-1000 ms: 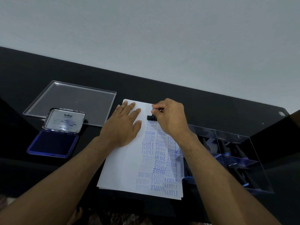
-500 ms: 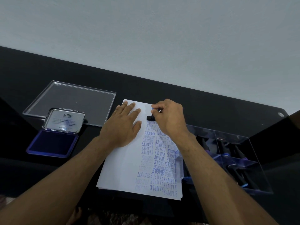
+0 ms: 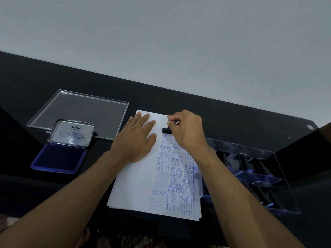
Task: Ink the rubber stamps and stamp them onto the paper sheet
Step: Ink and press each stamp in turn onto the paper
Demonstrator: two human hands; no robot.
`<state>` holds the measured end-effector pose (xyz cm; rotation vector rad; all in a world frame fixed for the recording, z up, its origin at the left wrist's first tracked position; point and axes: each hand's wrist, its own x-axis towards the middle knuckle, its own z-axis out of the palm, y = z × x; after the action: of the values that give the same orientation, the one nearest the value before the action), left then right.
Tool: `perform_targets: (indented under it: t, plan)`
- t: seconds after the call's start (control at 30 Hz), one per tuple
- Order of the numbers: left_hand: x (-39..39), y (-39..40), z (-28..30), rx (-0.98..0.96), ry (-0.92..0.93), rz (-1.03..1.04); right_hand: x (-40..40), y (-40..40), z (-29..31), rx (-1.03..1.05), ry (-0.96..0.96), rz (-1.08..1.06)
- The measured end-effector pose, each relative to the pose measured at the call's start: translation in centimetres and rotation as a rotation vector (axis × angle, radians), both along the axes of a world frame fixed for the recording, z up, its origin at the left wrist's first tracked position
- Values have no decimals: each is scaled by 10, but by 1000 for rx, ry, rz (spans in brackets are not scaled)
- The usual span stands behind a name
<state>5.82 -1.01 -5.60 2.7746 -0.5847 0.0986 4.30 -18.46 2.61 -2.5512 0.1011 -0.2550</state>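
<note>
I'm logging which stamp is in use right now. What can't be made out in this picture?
- Head view: the right hand covers most of the stamp, so its wording is hidden.
- Head view: small print inside the ink pad lid is too small to read.
- Head view: stamps in the clear box are dark and blurred.
- Head view: the left hand hides part of the paper sheet.

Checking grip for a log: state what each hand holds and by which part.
The right hand pinches the rubber stamp by its upper handle. The left hand holds nothing, lying flat on the paper sheet.
</note>
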Motion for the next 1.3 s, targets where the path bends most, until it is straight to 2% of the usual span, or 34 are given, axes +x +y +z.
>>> perform_targets:
  t: [0.2, 0.27, 0.37, 0.47, 0.6, 1.3]
  plan:
    - [0, 0, 0, 8, 11, 3, 0, -1, -2, 18, -9, -6]
    - [0, 0, 0, 7, 15, 2, -2, -6, -1, 48, -98, -36]
    - [0, 0, 1, 4, 29, 7, -5, -21, 0, 246, -268, -169]
    - [0, 0, 2, -2, 23, 6, -11, -33, 3, 472, -275, -310]
    - [-1, 0, 2, -6, 22, 9, -18, -37, 4, 616, -234, -371]
    - [1, 0, 0, 0, 28, 14, -20, -35, 2, 579, -227, -327]
